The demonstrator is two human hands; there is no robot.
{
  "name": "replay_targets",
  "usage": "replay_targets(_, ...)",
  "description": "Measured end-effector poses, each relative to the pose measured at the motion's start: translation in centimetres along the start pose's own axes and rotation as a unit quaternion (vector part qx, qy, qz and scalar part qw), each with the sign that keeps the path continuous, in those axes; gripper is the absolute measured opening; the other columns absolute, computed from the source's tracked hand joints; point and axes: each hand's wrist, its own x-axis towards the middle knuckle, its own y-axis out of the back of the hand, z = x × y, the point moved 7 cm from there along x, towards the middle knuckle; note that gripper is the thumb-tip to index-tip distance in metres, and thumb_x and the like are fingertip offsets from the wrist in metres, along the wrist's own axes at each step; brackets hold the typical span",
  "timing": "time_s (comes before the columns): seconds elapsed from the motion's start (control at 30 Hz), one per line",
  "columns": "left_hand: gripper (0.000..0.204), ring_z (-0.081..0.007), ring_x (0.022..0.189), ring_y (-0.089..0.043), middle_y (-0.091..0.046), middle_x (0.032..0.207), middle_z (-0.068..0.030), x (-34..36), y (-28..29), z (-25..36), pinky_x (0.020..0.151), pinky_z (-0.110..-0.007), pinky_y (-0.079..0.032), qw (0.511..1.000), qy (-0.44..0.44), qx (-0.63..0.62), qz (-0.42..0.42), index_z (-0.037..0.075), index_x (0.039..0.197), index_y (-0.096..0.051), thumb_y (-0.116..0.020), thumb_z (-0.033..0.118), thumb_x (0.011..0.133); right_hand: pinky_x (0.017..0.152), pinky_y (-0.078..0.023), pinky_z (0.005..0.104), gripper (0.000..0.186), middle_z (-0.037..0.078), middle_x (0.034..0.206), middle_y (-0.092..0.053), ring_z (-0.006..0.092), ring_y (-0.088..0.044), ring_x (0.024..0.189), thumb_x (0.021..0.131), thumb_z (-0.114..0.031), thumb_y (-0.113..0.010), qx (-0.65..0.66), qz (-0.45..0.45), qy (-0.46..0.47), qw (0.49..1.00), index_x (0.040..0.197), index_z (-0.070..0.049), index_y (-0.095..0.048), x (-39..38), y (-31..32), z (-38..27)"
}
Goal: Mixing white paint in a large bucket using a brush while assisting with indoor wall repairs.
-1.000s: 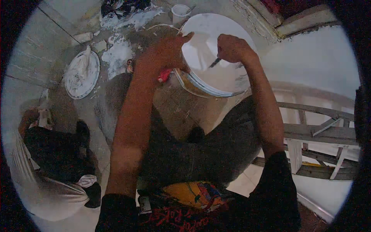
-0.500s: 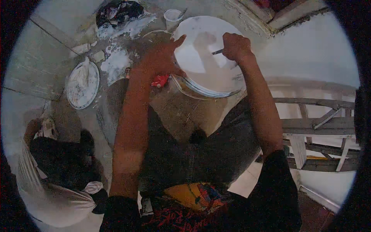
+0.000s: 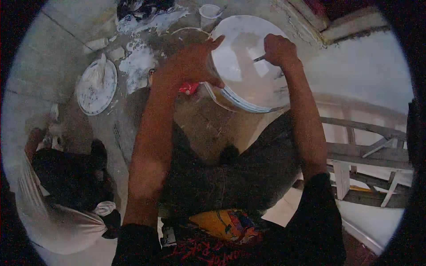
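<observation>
A large round white bucket [image 3: 244, 40] with a smooth top and a stepped, ridged edge stands on the floor before my knees. My left hand [image 3: 195, 62] grips its left side, thumb and fingers spread wide along the rim. Over the right half of the white top, my right hand [image 3: 280, 51] is closed in a fist around a slim metal tool [image 3: 259, 58]. Only the tool's short, dark end shows, pointing left; its kind is hidden by the fist. Shadows of my hand and arm fall across the white surface.
A red wrapper-like scrap [image 3: 188, 88] lies beside my left wrist. White spilled stuff [image 3: 137, 66], a smeared oval lid [image 3: 96, 88], a black bag [image 3: 144, 9] and a small white cup [image 3: 209, 17] are on the floor. A co-worker [image 3: 66, 177] sits at left; a wooden frame [image 3: 368, 153] is at right.
The view has shifted slightly, so the bucket and both hands appear a little further right. My left hand stays on the rim and my right hand keeps the tool.
</observation>
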Motion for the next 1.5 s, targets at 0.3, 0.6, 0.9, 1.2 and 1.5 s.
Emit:
replay_targets(0.3, 0.119, -0.0365, 0.107, -0.053, -0.053, 0.117, -0.0224, 0.2, -0.3, -0.7, 0.091, -0.044, -0.043, 0.999, -0.025, -0.008, 0.021, 0.010, 0.137, -0.029, -0.083, 0.049, 0.039, 0.080, -0.048, 0.0472, 0.036, 0.017, 0.100, -0.061, 0.0337, -0.059, 0.097, 0.071, -0.023, -0.061, -0.090, -0.116, 0.017, 0.989, 0.102, -0.004, -0.054, -0.6, -0.6, -1.9)
replay_targets(0.6, 0.117, -0.0348, 0.115, -0.048, -0.046, 0.127, -0.0216, 0.3, -1.5, -0.4, 0.096, -0.043, -0.039, 0.998, -0.024, -0.045, -0.025, 0.009, 0.136, -0.031, -0.085, 0.042, 0.038, 0.072, -0.049, 0.0443, 0.022, 0.020, 0.090, -0.059, 0.0347, -0.061, 0.082, 0.075, -0.014, -0.058, -0.094, -0.014, 0.122, 0.988, 0.091, 0.001, -0.054, 0.5, -3.9, -1.0)
replay_targets(0.9, 0.116, -0.0338, 0.119, -0.044, -0.040, 0.132, -0.0215, -1.7, 0.6, 0.4, 0.098, -0.043, -0.037, 0.996, -0.004, -0.022, 0.087, 0.010, 0.135, -0.033, -0.085, 0.043, 0.037, 0.051, -0.047, 0.0324, 0.015, 0.010, 0.081, -0.052, 0.0187, -0.057, 0.054, 0.069, 0.002, -0.064, 0.223, -0.022, 0.180, 0.958, 0.079, 0.000, -0.052, 0.8, -2.3, -1.6)
replay_targets(1.2, 0.072, -0.0342, 0.110, -0.051, -0.048, 0.123, -0.0204, -1.2, -1.7, -1.3, 0.092, -0.042, -0.042, 0.996, -0.013, 0.063, 0.064, 0.012, 0.131, -0.040, -0.070, 0.026, 0.067, 0.053, -0.047, 0.0329, 0.022, 0.011, 0.083, -0.055, 0.0209, -0.058, 0.058, 0.070, -0.006, -0.065, 0.049, -0.044, 0.125, 0.990, 0.085, -0.002, -0.050, 3.9, -5.7, -0.9)
replay_targets(1.5, 0.098, -0.0358, 0.108, -0.053, -0.041, 0.129, -0.0225, -0.7, -0.7, 1.1, 0.091, -0.041, -0.045, 0.996, -0.023, 0.079, 0.047, 0.015, 0.135, -0.034, -0.081, 0.030, 0.051, 0.072, -0.044, 0.0433, 0.013, 0.016, 0.087, -0.052, 0.0318, -0.055, 0.085, 0.080, -0.010, -0.054, -0.006, 0.148, 0.221, 0.964, 0.084, 0.000, -0.047, 2.6, -3.0, 0.7)
